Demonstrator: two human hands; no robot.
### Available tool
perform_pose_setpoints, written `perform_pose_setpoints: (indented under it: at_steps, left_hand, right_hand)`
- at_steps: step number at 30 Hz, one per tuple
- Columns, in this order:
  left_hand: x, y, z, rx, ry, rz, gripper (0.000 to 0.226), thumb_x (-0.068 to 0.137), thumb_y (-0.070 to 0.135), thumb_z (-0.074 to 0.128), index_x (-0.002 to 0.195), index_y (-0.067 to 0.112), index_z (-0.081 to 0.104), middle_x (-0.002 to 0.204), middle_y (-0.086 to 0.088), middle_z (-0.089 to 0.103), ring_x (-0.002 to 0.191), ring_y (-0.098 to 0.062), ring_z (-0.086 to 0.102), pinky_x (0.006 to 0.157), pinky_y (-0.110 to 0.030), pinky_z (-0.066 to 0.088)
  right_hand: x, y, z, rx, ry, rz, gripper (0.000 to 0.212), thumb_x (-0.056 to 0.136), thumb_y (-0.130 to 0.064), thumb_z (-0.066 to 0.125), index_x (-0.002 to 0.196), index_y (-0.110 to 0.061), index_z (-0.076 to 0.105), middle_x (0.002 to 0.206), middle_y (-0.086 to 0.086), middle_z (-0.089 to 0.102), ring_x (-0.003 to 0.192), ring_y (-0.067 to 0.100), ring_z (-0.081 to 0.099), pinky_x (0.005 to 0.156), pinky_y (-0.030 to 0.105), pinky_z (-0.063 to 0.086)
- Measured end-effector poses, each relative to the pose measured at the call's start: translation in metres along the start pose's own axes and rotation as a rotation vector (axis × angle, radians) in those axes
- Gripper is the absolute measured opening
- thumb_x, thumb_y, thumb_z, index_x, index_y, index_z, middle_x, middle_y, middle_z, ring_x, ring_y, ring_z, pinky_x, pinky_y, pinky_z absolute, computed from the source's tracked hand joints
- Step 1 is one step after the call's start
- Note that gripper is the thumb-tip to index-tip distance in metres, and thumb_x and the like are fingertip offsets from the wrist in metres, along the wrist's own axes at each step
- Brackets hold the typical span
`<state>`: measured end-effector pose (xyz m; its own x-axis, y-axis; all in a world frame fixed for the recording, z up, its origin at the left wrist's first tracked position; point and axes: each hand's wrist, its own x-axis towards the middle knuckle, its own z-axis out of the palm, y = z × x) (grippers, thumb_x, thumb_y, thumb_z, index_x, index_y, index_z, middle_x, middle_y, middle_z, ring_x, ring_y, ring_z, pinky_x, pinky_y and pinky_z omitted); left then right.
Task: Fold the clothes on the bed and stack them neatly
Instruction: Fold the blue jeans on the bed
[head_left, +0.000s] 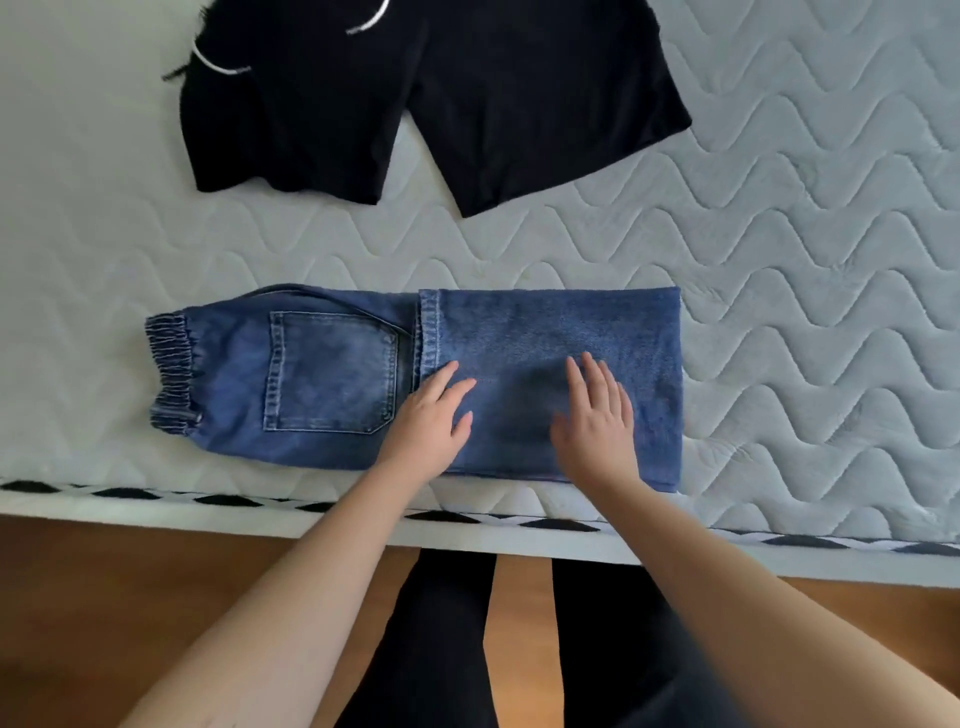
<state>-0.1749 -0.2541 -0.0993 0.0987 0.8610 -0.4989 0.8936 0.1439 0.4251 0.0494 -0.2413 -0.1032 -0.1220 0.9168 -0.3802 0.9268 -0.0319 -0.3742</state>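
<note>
— How many garments are on the bed (779, 234)?

— Two. One pair of blue jeans (332, 374) lies along the near edge, folded lengthwise, with its legs doubled back over it. The elastic waistband (169, 371) points left, one back pocket (330, 371) shows beside it, and the hem of the folded-over legs sits just right of that pocket. Farther back lies one pair of black shorts (431, 98), spread flat, with two white drawstring pieces at its upper left.

— And the hands?

— Two bare hands, both on the jeans. The left hand (431, 421) lies flat with straight fingers, its fingertips on the hem of the folded part, gripping nothing. The right hand (597, 421) is just beside it, on the folded leg panel, fingers also straight and slightly spread, palm down, holding nothing.

— Anything lower down?

— Two legs in black, standing on a wooden floor (104, 571) against the mattress edge.
</note>
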Motion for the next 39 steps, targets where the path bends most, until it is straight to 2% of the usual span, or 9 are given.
perform_pose_setpoints:
  at_steps: [4, 8, 12, 16, 21, 27, 32, 36, 39]
  left_hand:
    - [-0.004, -0.027, -0.027, -0.192, 0.111, -0.063, 0.040, 0.099, 0.022, 0.051, 0.139, 0.021, 0.051, 0.152, 0.005, 0.037, 0.133, -0.017, 0.043, 0.109, -0.040, 0.039]
    - [-0.011, -0.072, -0.053, -0.253, 0.195, -0.157, 0.040, 0.099, 0.018, 0.051, 0.138, 0.021, 0.051, 0.146, 0.005, 0.043, 0.131, -0.017, 0.044, 0.106, -0.033, 0.038]
    - [-0.019, -0.109, -0.065, -0.267, 0.226, -0.205, 0.041, 0.099, 0.018, 0.051, 0.140, 0.020, 0.049, 0.147, 0.003, 0.044, 0.134, -0.016, 0.042, 0.108, -0.030, 0.034]
    - [-0.028, -0.139, -0.070, -0.303, 0.313, -0.188, 0.041, 0.097, 0.015, 0.054, 0.138, 0.016, 0.051, 0.145, 0.000, 0.047, 0.133, -0.016, 0.043, 0.109, -0.026, 0.032]
    - [-0.035, -0.173, -0.082, -0.249, 0.460, -0.269, 0.043, 0.093, 0.012, 0.058, 0.136, 0.009, 0.053, 0.145, -0.007, 0.049, 0.136, -0.021, 0.043, 0.110, -0.040, 0.040]
    - [-0.053, -0.211, -0.091, -0.041, 0.602, -0.472, 0.044, 0.098, 0.021, 0.052, 0.140, 0.009, 0.049, 0.150, -0.014, 0.042, 0.140, -0.032, 0.036, 0.113, -0.049, 0.026]
    - [-0.060, -0.243, -0.092, -0.367, 0.605, -0.857, 0.048, 0.097, 0.039, 0.051, 0.134, 0.008, 0.048, 0.127, -0.014, 0.059, 0.118, -0.037, 0.054, 0.097, -0.048, 0.044]
    - [-0.066, -0.263, -0.102, -0.688, 0.561, -0.836, 0.028, 0.088, 0.043, 0.067, 0.100, 0.019, 0.060, 0.087, 0.006, 0.067, 0.086, -0.025, 0.066, 0.064, -0.029, 0.047]
    - [-0.070, -0.275, -0.117, -1.047, 0.370, -0.841, 0.029, 0.084, 0.032, 0.075, 0.108, 0.018, 0.067, 0.107, -0.006, 0.072, 0.095, -0.023, 0.068, 0.084, -0.036, 0.053]
  right_hand:
    - [0.029, -0.066, 0.002, 0.493, -0.097, -0.032, 0.057, 0.097, -0.012, 0.043, 0.151, -0.023, 0.027, 0.147, -0.002, 0.036, 0.124, 0.009, 0.045, 0.092, 0.025, 0.042]
    - [0.053, -0.122, 0.018, 0.947, -0.287, 0.207, 0.044, 0.098, -0.015, 0.042, 0.137, -0.035, 0.044, 0.119, -0.013, 0.059, 0.091, -0.003, 0.062, 0.056, 0.016, 0.049]
    - [0.073, -0.148, 0.041, 1.192, -0.389, 0.402, 0.028, 0.099, -0.010, 0.043, 0.120, -0.024, 0.055, 0.105, -0.002, 0.067, 0.098, 0.010, 0.064, 0.086, 0.027, 0.051]
    - [0.094, -0.146, 0.051, 1.266, -0.375, 0.561, 0.021, 0.103, -0.016, 0.044, 0.113, -0.015, 0.062, 0.089, 0.004, 0.068, 0.088, 0.017, 0.065, 0.080, 0.026, 0.050]
    - [0.103, -0.144, 0.052, 1.238, -0.402, 0.576, 0.022, 0.105, -0.020, 0.041, 0.109, -0.014, 0.061, 0.089, 0.005, 0.065, 0.085, 0.017, 0.063, 0.078, 0.025, 0.051]
    - [0.104, -0.146, 0.054, 1.176, -0.363, 0.598, 0.024, 0.106, -0.020, 0.038, 0.103, -0.017, 0.062, 0.086, 0.004, 0.064, 0.082, 0.016, 0.062, 0.079, 0.026, 0.050]
    - [0.105, -0.147, 0.054, 1.164, -0.356, 0.619, 0.026, 0.106, -0.019, 0.037, 0.100, -0.018, 0.062, 0.085, 0.004, 0.064, 0.081, 0.016, 0.063, 0.076, 0.025, 0.049]
    - [0.105, -0.145, 0.055, 1.169, -0.362, 0.616, 0.026, 0.106, -0.020, 0.037, 0.102, -0.018, 0.062, 0.084, 0.003, 0.064, 0.080, 0.015, 0.063, 0.075, 0.025, 0.050]
    - [0.104, -0.143, 0.056, 1.180, -0.374, 0.603, 0.025, 0.106, -0.020, 0.037, 0.104, -0.017, 0.062, 0.085, 0.003, 0.064, 0.081, 0.015, 0.063, 0.077, 0.025, 0.050]
